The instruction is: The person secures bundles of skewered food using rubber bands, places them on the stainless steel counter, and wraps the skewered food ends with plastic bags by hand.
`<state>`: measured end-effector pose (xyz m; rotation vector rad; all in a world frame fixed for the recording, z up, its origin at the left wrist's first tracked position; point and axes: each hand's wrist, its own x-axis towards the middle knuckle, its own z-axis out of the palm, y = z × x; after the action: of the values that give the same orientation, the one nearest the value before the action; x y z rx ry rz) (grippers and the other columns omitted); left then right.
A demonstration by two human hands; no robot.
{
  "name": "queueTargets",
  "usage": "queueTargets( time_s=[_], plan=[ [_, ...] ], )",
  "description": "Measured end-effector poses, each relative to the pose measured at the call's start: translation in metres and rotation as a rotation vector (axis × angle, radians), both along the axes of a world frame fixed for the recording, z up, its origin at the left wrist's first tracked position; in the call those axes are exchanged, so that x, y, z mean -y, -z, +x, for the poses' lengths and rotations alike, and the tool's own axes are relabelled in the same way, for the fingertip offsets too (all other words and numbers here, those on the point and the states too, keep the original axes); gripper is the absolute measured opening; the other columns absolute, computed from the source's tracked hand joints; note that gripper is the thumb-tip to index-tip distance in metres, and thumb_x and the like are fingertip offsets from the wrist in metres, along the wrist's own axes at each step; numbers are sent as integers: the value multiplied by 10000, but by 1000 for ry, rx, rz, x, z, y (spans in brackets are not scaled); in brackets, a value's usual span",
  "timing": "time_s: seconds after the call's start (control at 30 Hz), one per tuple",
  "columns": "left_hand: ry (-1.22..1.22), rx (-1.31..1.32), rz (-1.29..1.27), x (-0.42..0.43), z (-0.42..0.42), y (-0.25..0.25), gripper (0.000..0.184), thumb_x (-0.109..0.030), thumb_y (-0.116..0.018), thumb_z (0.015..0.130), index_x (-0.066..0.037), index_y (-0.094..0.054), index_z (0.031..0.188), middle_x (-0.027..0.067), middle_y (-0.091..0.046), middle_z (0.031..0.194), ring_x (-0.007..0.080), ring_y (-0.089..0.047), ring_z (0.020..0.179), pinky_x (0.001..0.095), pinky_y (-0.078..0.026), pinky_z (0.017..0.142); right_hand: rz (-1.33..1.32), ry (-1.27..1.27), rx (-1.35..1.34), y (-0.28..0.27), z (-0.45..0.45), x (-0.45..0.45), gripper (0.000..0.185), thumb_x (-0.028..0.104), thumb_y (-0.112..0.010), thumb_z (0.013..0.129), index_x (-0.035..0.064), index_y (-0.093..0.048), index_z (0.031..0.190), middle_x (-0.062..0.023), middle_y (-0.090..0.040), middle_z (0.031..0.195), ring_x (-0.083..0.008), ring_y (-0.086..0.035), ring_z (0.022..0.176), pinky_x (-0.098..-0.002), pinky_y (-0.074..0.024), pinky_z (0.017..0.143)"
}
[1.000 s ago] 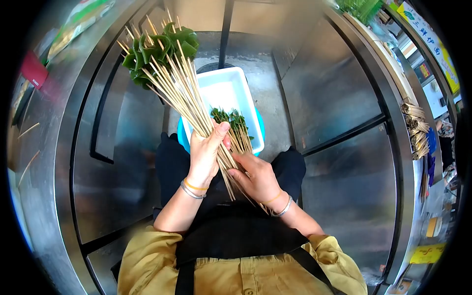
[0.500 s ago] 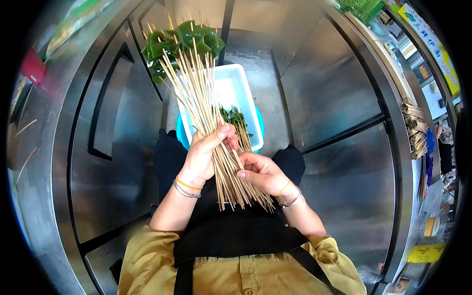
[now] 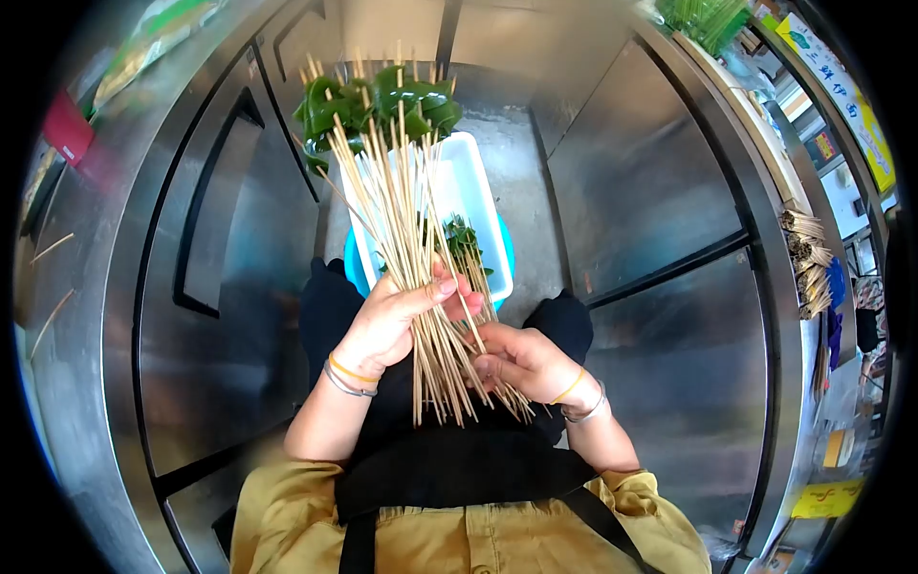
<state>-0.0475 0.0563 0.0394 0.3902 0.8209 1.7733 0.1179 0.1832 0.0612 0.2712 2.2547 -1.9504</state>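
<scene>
My left hand [image 3: 392, 320] is wrapped round a thick bundle of wooden skewers [image 3: 387, 206]. Dark green leafy pieces [image 3: 378, 103] are threaded on the far ends of these skewers. At the lower right of the bundle, my right hand [image 3: 526, 364] has its fingers curled against the skewers' near ends, thumb and fingertips pinching some of them. Beyond my hands is a white tray [image 3: 470, 172], and more skewers with small green leaves [image 3: 463, 239] lie at its near right side. Part of the tray is hidden behind the bundle.
Under the tray shows a blue round rim [image 3: 508, 251]. Steel cabinets [image 3: 660, 182] stand on both sides. On the right counter lie bundles of skewers [image 3: 808, 263] and greens [image 3: 703, 14]. A red container [image 3: 67, 129] and two loose sticks [image 3: 51, 323] are on the left counter.
The bundle's leafy end has swung to the right and stands more upright. Its near ends have spread apart and moved closer to my body. My right hand has shifted right and slightly down.
</scene>
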Motion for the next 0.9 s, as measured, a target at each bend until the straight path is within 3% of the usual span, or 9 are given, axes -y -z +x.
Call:
queueTargets(
  time_s=[0.03, 0.17, 0.23, 0.33, 0.4, 0.53, 0.57, 0.8, 0.9],
  plan=[
    [4, -39, 6, -1, 0, 0, 160, -170, -630, 893, -58, -560, 984, 100, -638, 939, 262, -657, 920, 339, -524, 746, 93, 20, -41, 1, 3, 1, 239, 53, -523, 943, -17, -514, 1171, -53, -633, 745, -111, -617, 639, -251, -501, 605],
    [-2, -121, -10, -3, 1, -8, 179, -182, -642, 890, -55, -554, 981, 90, -642, 925, 251, -665, 875, 342, -526, 734, 307, 34, -51, -6, 5, 3, 185, 8, -502, 920, -22, -524, 1102, -64, -618, 721, -138, -642, 644, -263, -502, 597],
    [39, -193, 12, -5, -5, -9, 195, -175, -648, 884, -42, -554, 991, 100, -646, 930, 261, -666, 878, 354, -533, 750, 247, 51, -45, -3, 5, 4, 195, 8, -500, 923, -19, -519, 1115, -60, -619, 723, -131, -635, 638, -257, -499, 589],
    [69, -12, 42, 0, 0, -20, 159, -87, -631, 869, -38, -552, 998, 134, -637, 980, 278, -662, 907, 371, -540, 793, 74, 31, -43, -7, 10, 0, 187, 29, -488, 935, 22, -505, 1122, -47, -612, 732, -115, -616, 607, -251, -506, 555],
    [63, -36, 19, 0, -1, -18, 150, -47, -616, 860, -37, -548, 993, 139, -636, 988, 287, -660, 926, 385, -543, 808, -60, 31, 34, -8, 13, -2, 230, 35, -484, 944, 28, -501, 1173, -33, -612, 756, -93, -607, 611, -230, -496, 541],
    [45, 12, 42, -3, -3, -8, 175, 42, -582, 831, -38, -535, 980, 150, -634, 1003, 312, -652, 973, 436, -546, 842, -135, 40, -23, 8, 12, 1, 220, 46, -517, 942, 19, -499, 1159, -39, -614, 777, -91, -603, 650, -226, -492, 571],
    [50, -50, 17, -2, -3, -6, 201, 81, -495, 844, -40, -481, 1003, 196, -622, 1049, 334, -634, 1022, 434, -541, 869, -36, 30, -102, 10, 12, 1, 194, 52, -538, 935, 12, -522, 1124, -44, -611, 782, -95, -603, 676, -234, -492, 596],
    [15, -33, 142, -6, -1, -9, 170, 53, -533, 848, -47, -488, 979, 165, -622, 1024, 314, -639, 993, 445, -530, 888, 93, 133, -181, 16, 5, 12, 209, 68, -544, 937, 7, -552, 1137, -37, -565, 760, -101, -538, 616, -255, -457, 574],
    [4, -98, 102, -2, 2, -16, 284, -81, -639, 841, -28, -493, 1079, 92, -577, 893, 212, -620, 788, 374, -548, 743, -74, 68, -156, 18, 5, 16, 249, 74, -532, 938, 13, -534, 1179, -62, -554, 775, -113, -541, 614, -257, -459, 581]
  ],
)
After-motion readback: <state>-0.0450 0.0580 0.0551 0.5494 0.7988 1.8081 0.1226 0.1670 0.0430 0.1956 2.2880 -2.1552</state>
